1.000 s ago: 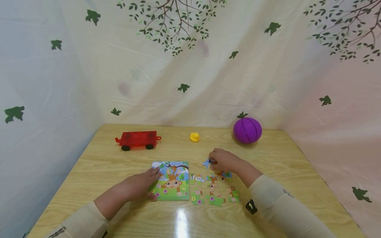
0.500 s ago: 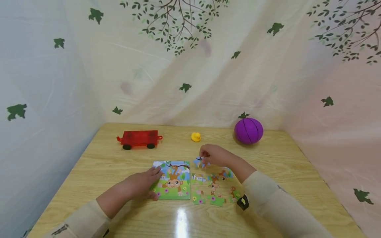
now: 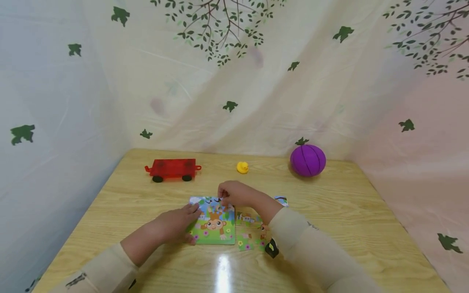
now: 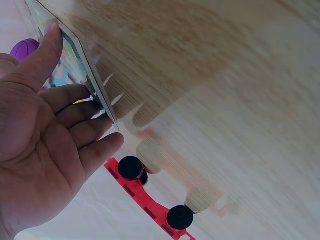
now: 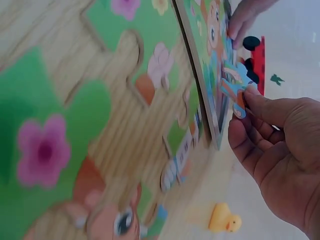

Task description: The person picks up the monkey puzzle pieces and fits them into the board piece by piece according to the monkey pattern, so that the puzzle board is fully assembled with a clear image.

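A square puzzle board [image 3: 223, 238] printed with a monkey and flowers lies on the table. My left hand [image 3: 177, 223] rests along its left side; the left wrist view shows the thumb and fingers [image 4: 100, 145] extended at the board's edge. My right hand [image 3: 236, 193] is over the board's upper right corner. Between thumb and fingertips it pinches a blue jigsaw piece [image 5: 235, 92] with a bit of brown on it, tilted close above the board. Several loose jigsaw pieces [image 3: 245, 219] lie to the right of the board, some hidden under the right forearm.
Along the back of the table stand a red toy wagon [image 3: 173, 169], a yellow rubber duck [image 3: 242, 167] and a purple ball [image 3: 308, 160]. Behind them hangs a pale cloth backdrop [image 3: 205, 106] with leaf prints. One loose piece [image 3: 281, 200] shows beyond the right forearm.
My right hand has carried the jigsaw piece leftward, from among the loose pieces to over the board's upper right corner. The left hand has stayed at the board's left side.
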The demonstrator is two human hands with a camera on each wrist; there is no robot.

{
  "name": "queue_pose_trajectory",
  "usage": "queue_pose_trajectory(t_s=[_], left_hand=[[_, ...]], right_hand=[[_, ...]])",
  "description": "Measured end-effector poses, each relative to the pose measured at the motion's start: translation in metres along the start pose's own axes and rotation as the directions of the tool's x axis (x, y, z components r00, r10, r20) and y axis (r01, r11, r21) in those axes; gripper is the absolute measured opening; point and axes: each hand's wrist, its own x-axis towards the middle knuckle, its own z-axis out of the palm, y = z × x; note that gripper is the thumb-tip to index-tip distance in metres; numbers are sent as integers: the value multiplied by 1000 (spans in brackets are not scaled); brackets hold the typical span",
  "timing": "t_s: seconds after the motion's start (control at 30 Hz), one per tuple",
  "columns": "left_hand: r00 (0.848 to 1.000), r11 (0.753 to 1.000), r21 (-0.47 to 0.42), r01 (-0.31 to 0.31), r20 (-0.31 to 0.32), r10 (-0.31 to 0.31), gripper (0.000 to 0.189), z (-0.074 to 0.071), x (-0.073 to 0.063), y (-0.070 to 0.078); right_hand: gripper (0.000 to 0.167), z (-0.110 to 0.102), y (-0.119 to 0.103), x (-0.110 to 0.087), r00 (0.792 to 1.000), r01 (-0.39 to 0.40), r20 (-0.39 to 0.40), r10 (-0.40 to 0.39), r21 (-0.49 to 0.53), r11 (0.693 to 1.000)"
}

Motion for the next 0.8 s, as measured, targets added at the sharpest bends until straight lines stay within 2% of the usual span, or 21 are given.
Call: queue_pose_trajectory(t_s=[0.33, 0.57, 0.8], left_hand=[[1000, 1000, 29, 9, 3, -9, 87, 0, 0, 2], [1000, 999, 52, 4, -1, -4, 88, 0, 2, 3], [1000, 999, 44, -10, 2, 10, 89, -3, 1, 5]], right_hand=[[6, 16, -12, 23, 999, -33, -14, 31, -103, 994], [10, 17, -21, 21, 999, -51, -26, 47, -163, 985], [30, 18, -21, 16, 1000, -29, -4, 30, -322, 946]])
